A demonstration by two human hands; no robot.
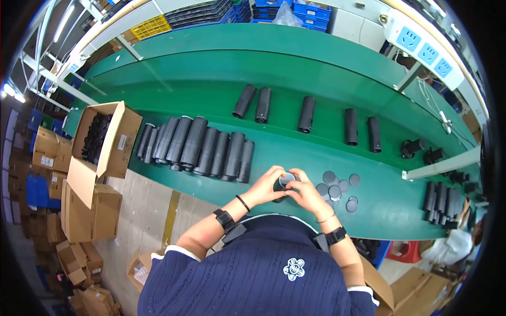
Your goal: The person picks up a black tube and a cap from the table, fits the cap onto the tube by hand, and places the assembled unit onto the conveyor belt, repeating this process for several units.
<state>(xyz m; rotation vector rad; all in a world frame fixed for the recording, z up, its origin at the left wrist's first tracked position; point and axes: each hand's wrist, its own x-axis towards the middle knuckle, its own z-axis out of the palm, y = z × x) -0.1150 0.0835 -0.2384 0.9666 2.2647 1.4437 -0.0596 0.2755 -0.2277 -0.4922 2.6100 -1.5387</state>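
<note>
left of frame centre lies the row of black tubes (pixel 197 147); at lower centre the left hand (pixel 266 187) grips the black tube (pixel 282 185) upright – keep it steady – while the right hand (pixel 305 192) fingers, closed on its rim, should seat squarely a disc from the dark discs (pixel 337 188) at right.

Bright, even light; fisheye-bent edges.

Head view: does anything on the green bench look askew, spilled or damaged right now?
Nothing stands out. Both hands, left hand and right hand, hold one black tube over the green bench. The row of tubes lies side by side, five more are spaced along the bench, and the dark round discs sit in a loose cluster.
</note>
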